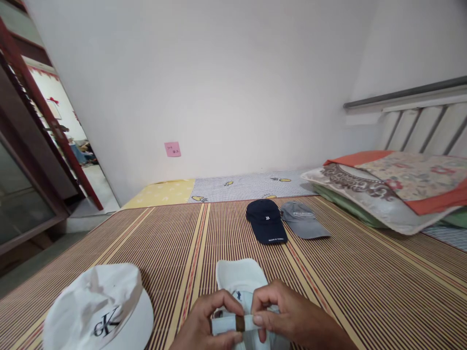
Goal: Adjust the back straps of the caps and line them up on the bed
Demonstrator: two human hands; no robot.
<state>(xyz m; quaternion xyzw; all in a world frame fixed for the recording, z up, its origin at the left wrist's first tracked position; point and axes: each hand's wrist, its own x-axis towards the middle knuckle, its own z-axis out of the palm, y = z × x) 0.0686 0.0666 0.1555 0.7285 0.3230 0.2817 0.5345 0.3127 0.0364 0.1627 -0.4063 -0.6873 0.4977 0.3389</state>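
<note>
We see a striped mat [175,243] spread beneath the pale cap [241,274] and out to its left and right. Well beyond the pale cap, to the right, lies a pillow [353,182]; left of the pale cap sits a white cap [95,301] with black lettering. The navy cap [266,221] rests beyond the pale cap, slightly right, the gray cap [304,221] farther right. We have the pale cap between our left hand [204,316] and right hand [280,311], brim pointing away. Both hands are nearly closed, pinching its strap [223,325], left fingertips at the small brown piece [240,323].
</note>
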